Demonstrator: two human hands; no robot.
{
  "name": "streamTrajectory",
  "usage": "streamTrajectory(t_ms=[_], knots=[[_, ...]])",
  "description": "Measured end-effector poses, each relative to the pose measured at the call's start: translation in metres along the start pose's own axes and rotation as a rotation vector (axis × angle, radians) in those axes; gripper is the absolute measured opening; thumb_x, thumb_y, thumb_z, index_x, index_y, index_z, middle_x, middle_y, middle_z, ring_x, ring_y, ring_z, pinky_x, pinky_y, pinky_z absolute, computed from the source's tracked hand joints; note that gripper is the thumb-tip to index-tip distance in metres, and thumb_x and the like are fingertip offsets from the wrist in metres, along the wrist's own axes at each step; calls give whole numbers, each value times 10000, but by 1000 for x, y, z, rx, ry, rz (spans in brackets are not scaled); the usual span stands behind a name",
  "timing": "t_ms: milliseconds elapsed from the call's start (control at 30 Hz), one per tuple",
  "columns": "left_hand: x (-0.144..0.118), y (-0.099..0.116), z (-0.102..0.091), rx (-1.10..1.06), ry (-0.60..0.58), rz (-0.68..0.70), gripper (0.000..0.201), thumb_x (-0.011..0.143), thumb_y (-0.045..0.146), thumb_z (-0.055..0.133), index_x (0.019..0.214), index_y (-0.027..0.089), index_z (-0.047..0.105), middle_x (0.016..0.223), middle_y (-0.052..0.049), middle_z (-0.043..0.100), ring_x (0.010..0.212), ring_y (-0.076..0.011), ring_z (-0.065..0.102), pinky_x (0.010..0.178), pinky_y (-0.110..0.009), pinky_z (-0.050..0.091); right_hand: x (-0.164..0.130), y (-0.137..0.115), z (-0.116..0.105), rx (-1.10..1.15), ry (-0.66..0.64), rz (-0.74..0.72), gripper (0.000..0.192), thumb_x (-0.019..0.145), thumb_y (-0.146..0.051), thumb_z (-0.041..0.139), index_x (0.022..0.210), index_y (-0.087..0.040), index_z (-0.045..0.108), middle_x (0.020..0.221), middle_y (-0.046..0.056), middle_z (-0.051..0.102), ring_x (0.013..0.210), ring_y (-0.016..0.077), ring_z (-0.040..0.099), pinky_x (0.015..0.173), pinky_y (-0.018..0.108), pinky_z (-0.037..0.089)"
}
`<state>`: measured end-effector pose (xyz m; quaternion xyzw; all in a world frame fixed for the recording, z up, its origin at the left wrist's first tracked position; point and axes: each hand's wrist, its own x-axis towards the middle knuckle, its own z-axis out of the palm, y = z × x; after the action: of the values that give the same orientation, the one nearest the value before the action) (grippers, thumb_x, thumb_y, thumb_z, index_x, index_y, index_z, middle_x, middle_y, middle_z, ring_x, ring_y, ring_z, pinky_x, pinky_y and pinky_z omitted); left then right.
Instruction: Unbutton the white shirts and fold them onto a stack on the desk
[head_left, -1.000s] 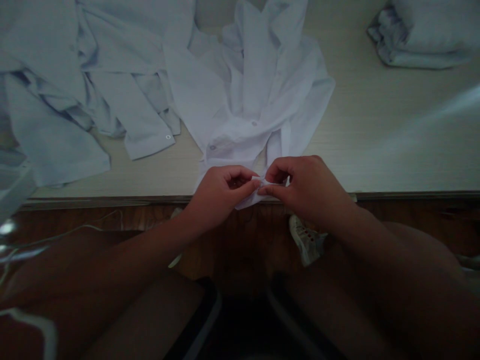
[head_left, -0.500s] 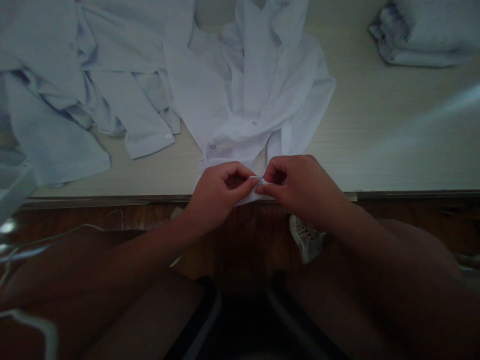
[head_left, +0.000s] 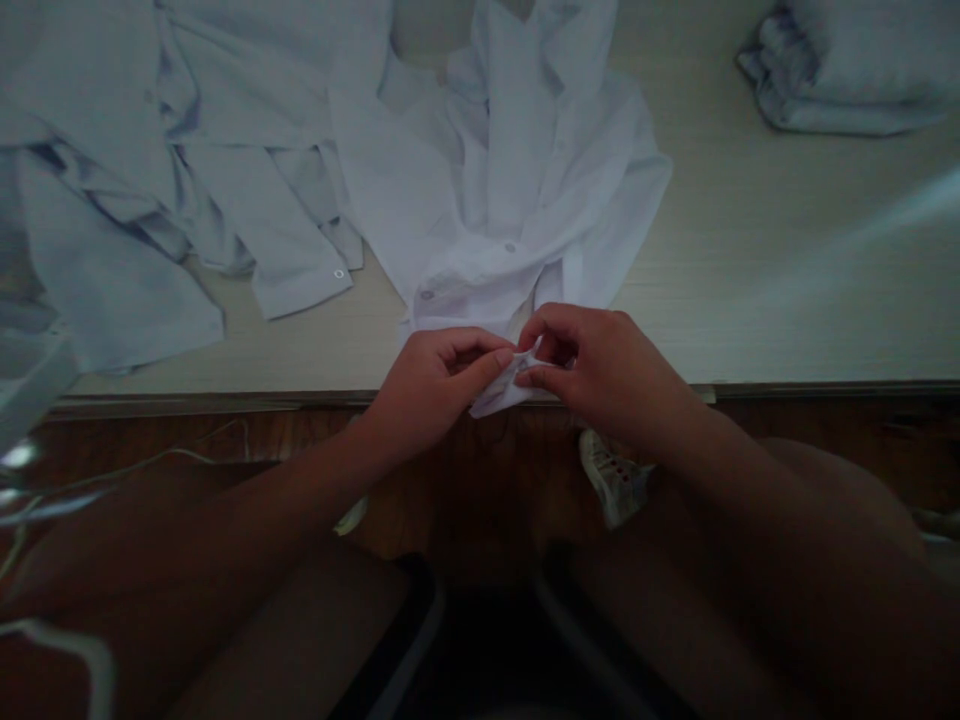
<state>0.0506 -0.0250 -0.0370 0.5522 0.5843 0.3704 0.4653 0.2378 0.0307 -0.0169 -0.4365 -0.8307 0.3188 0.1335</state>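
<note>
1. The left hand (head_left: 431, 385) and right hand (head_left: 600, 370) are meeting at the near hem of the white coat (head_left: 517, 190), which is lying spread on the surface (head_left: 750, 290) and reaching its near edge.
2. Left grip: thumb and forefinger are pinching together on a small fold of the hem (head_left: 499, 395). Right grip: fingertips are likewise clamping on the same fold from the other side. Both are closed on cloth, touching or nearly touching each other.
3. The hem is hanging slightly over the surface's near edge, just below the two hands.
4. Two snaps (head_left: 427, 294) are showing on the coat front, just beyond the hands; a fastener between the fingers cannot be made out.
5. Judged step: the hands appear to be working a closure or aligning the two front edges at the coat's bottom. This is looking like an early stage, as the coat is lying open and rumpled.
6. Judged need for the next move: steady pinch pressure and the two edges kept matched, without dragging the coat off the surface.
7. Left of the coat, a pile of pale garments (head_left: 150, 150) is lying loose. Far right of the coat, a folded bundle (head_left: 847, 70) is sitting well apart.
</note>
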Motion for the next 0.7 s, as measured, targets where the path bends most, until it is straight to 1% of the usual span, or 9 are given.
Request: streamTrajectory(t_ms=[67, 167, 233, 333, 467, 600, 700], knots=[[-1, 1, 0, -1, 3, -5, 253, 858, 392, 649, 891, 180, 784, 786, -23, 748, 686, -147, 633, 596, -229, 476, -1, 0, 0, -7, 16, -3, 90, 797, -256, 712, 845, -207, 655, 735, -6, 642, 667, 151, 542, 610, 271, 329], [-1, 2, 1, -34, 19, -61, 260, 866, 385, 638, 890, 165, 772, 731, -12, 726, 615, -126, 601, 537, -211, 443, 0, 2, 1, 12, 41, 3, 123, 799, -277, 716, 777, -193, 629, 711, -7, 619, 652, 142, 517, 595, 269, 308], [-1, 3, 2, -78, 32, -109, 246, 867, 361, 637, 887, 151, 764, 723, -12, 723, 596, -117, 595, 531, -204, 440, 0, 4, 2, 46, 45, 3, 146, 793, -279, 726, 758, -190, 615, 699, -12, 608, 647, 137, 511, 589, 266, 303], [1, 4, 2, -122, 17, -164, 214, 844, 328, 673, 892, 142, 766, 731, -15, 733, 605, -115, 607, 557, -205, 460, 1, 6, 5, 116, 46, 19, 143, 793, -274, 732, 783, -197, 612, 694, -19, 601, 640, 133, 510, 581, 261, 307], [2, 6, 1, -153, 3, -203, 175, 804, 279, 723, 903, 143, 770, 786, -25, 758, 661, -128, 646, 612, -214, 495, 3, 8, 5, 214, 46, 35, 133, 802, -265, 731, 849, -211, 619, 689, -32, 590, 628, 128, 514, 580, 254, 335], [2, 11, 1, -171, -6, -236, 116, 803, 226, 710, 847, 137, 769, 831, -49, 772, 752, -161, 686, 684, -243, 531, 4, 9, 3, 252, 4, 28, 125, 798, -273, 743, 846, -218, 642, 701, -34, 598, 635, 126, 526, 586, 255, 356], [2, 15, 1, -166, -11, -259, 113, 811, 207, 693, 845, 133, 773, 850, -63, 771, 782, -175, 691, 706, -259, 543, 5, 9, 3, 260, -22, 36, 135, 790, -282, 756, 835, -217, 647, 707, -31, 608, 640, 128, 536, 584, 258, 361]])
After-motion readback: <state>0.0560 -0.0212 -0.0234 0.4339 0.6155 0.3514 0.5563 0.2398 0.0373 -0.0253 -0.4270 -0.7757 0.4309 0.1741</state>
